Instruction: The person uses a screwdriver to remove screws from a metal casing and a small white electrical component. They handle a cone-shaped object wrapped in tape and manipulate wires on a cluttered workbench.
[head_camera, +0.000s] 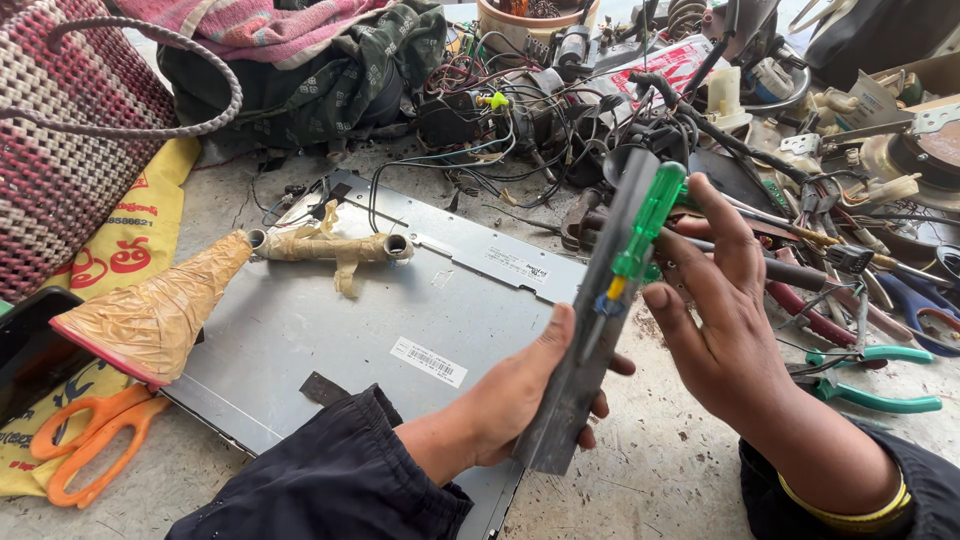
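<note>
Gripping a long grey metal strip (590, 330) upright at near centre, the left hand (520, 390) has its fingers wrapped round the lower part; the right hand (725, 320) pinches a green-handled screwdriver (640, 235) whose shaft lies against the strip's face. Left of these: orange scissors (85, 440), a grey flat panel (330, 330) bearing a tape-wrapped cone (160, 310). Far right: teal pliers (870, 385) and tangled wires (520, 120); progress on the strip cannot be judged.

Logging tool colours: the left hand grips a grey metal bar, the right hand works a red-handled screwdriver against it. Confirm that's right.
Not quite: the head view shows the screwdriver handle is green, not red. The left hand does grip the grey metal bar, and the right hand works the screwdriver against it.
</note>
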